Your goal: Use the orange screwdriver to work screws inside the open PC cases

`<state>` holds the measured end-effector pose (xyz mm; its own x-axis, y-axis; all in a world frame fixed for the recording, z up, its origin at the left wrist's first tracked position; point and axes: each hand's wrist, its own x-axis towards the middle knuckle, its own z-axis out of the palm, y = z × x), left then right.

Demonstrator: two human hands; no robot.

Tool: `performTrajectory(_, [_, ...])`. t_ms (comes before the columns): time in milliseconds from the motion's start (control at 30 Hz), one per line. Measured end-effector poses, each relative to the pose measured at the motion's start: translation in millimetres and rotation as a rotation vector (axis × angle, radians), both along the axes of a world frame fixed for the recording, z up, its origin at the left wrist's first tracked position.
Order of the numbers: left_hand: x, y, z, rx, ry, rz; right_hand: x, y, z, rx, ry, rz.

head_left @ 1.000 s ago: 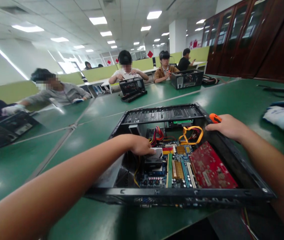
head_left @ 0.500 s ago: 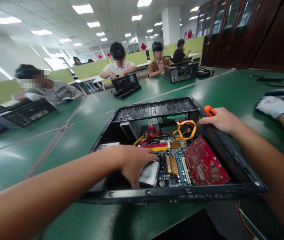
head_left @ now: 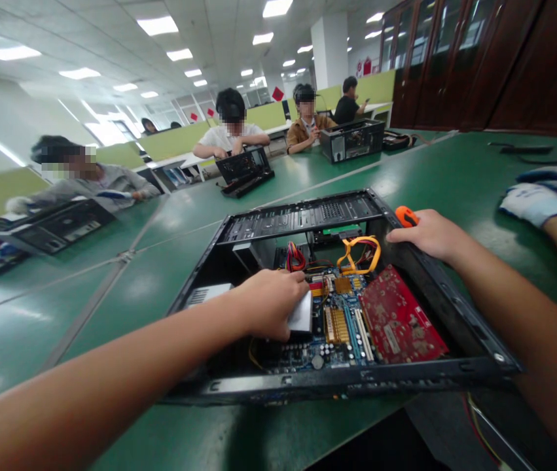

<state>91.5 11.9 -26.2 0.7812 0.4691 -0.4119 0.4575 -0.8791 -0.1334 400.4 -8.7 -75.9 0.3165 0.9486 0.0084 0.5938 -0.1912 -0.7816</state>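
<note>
An open black computer case (head_left: pixel 327 378) lies on the green table, its motherboard (head_left: pixel 341 320) facing up. Inside it my left hand (head_left: pixel 275 302) grips a silver metal box (head_left: pixel 300 316) above the board. My right hand (head_left: pixel 428 234) is closed around an orange-handled tool (head_left: pixel 406 216) and rests on the case's right edge. A red card (head_left: pixel 398 317) stands tilted at the right of the board. Yellow cable (head_left: pixel 375 256) loops and a bundle of coloured wires (head_left: pixel 296 257) sit toward the far side.
Several people sit across the green table (head_left: pixel 175 229) with opened cases, such as a black one (head_left: pixel 351 140) at the back. A gloved hand (head_left: pixel 536 203) rests at the right, near a dark cable (head_left: pixel 528 149). Wires hang by the near edge.
My left hand has lifted the silver box and moved it away from me, uncovering more of the board's near side. My right hand keeps its place on the case edge.
</note>
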Motion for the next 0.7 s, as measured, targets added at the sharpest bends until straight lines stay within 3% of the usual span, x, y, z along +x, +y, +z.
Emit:
performTrajectory(500, [1.5, 9.1, -6.2, -0.022, 0.030, 0.075, 0.4, -0.1, 2.3, -0.031, -0.009, -0.019])
performTrajectory(700, [-0.9, 10.9, -6.6, -0.071, -0.017, 0.000, 0.4, 0.2, -2.1, -0.034, -0.022, -0.006])
